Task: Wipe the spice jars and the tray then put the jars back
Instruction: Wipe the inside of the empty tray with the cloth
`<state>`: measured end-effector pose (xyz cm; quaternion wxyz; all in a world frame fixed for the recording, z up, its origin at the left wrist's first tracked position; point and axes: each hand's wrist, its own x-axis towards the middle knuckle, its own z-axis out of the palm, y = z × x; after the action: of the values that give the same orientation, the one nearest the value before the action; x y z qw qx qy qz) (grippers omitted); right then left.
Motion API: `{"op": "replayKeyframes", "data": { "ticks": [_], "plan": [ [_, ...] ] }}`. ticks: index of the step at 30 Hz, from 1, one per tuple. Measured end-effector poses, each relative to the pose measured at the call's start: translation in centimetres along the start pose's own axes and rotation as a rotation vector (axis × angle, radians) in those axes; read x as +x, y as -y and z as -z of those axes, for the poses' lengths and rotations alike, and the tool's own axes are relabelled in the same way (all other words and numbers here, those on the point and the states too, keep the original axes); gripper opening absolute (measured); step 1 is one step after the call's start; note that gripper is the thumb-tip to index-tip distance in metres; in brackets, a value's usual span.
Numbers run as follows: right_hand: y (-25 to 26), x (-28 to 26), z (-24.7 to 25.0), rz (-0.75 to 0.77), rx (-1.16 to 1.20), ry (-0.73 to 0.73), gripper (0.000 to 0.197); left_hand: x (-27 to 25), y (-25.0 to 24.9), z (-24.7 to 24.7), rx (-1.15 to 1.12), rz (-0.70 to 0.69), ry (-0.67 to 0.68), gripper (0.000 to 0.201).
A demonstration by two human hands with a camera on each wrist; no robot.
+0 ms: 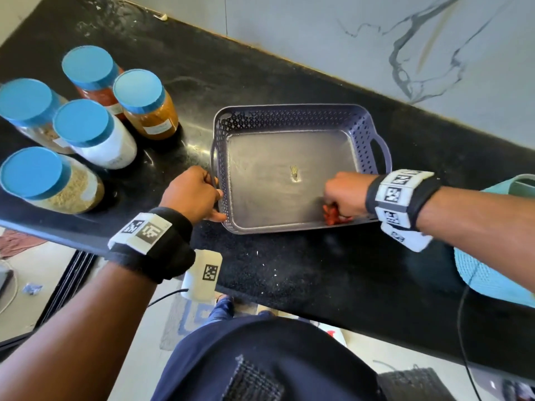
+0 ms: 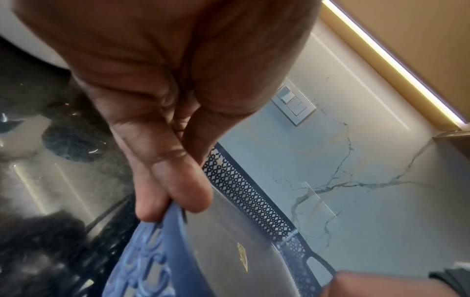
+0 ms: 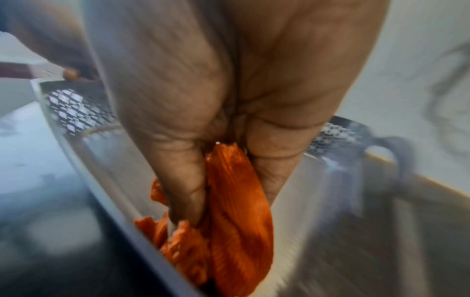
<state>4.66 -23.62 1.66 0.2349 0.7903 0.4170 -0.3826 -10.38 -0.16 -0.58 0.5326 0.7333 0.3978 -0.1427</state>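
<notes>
A purple perforated tray (image 1: 292,117) sits on the black counter with nothing in it but a small leaf-like scrap (image 1: 294,172). My left hand (image 1: 194,192) grips the tray's left rim (image 2: 162,225), fingers curled over the edge. My right hand (image 1: 344,195) is inside the tray at its near right corner, bunching an orange cloth (image 3: 229,201) against the tray floor. Several blue-lidded spice jars (image 1: 86,123) stand together on the counter left of the tray.
A light blue mat (image 1: 486,273) with a pale green container lies at the counter's right edge. The marble wall (image 1: 376,39) runs behind the tray. The counter's front edge is close below the tray.
</notes>
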Motion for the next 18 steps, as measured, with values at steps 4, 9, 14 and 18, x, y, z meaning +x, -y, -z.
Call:
{"op": "replayKeyframes", "data": {
  "ticks": [4, 9, 14, 18],
  "plan": [
    [-3.3, -1.7, -1.1, -0.162, 0.098, -0.048, 0.014, 0.6, -0.2, 0.4, 0.017, -0.002, 0.012, 0.013],
    [2.0, -0.9, -0.4, -0.116, 0.285, -0.154, 0.017, 1.0, -1.0, -0.4, 0.016, 0.018, 0.041, 0.015],
    [10.6, 1.9, 2.5, 0.098, 0.482, -0.286, 0.020, 1.3, -0.9, -1.2, 0.102, -0.032, 0.037, 0.011],
    [9.4, 0.3, 2.1, 0.078, 0.435, -0.384, 0.024, 2.0, -1.1, 0.2, 0.105, 0.000, 0.015, 0.014]
  ]
}}
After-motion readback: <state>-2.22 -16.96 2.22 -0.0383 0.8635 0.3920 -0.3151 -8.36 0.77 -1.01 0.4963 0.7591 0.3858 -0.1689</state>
